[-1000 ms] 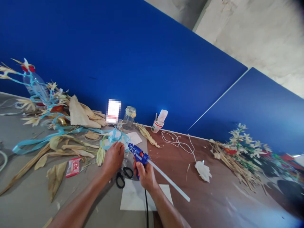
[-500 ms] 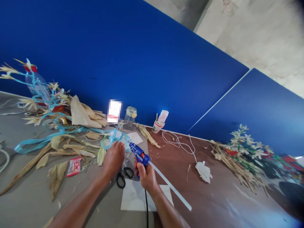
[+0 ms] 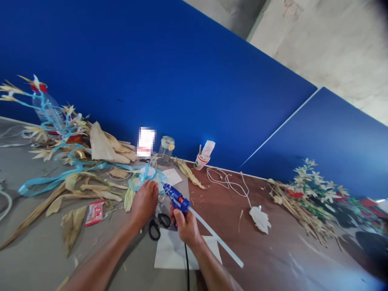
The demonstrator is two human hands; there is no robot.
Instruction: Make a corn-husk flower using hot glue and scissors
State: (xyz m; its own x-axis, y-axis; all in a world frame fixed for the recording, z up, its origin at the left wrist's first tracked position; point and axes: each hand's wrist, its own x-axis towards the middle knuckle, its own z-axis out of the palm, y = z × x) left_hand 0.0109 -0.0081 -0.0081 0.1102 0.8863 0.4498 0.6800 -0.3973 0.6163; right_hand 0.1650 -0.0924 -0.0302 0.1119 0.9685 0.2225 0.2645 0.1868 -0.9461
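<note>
Table: grey on the left, brown on the right.
White paper (image 3: 165, 254): flat under the right wrist; looks thin, would crease easily.
Light-blue ribbon (image 3: 149, 173): looped just beyond the left hand; likely soft, light, a bit slippery; pinch by an edge.
Glue gun (image 3: 175, 197): above the table between the hands, tilted, front toward the left hand; likely light, stiff plastic; take by the handle, avoid the front.
Right hand (image 3: 188, 228): wrapped firmly round the glue gun handle, thumb on top near the rear.
Left hand (image 3: 147, 200): fingers curled closed by the nozzle; cannot tell what, if anything, is pinched.
Glue stick (image 3: 216, 238): long, out the gun's back; probably firm but bendy, smooth; grip mid-length.
Scissors (image 3: 158, 221): black loops, between the forearms; likely rigid; lift by loops.
Nozzle (image 3: 165, 186): near left fingertips; probably hot, no-touch.
</note>
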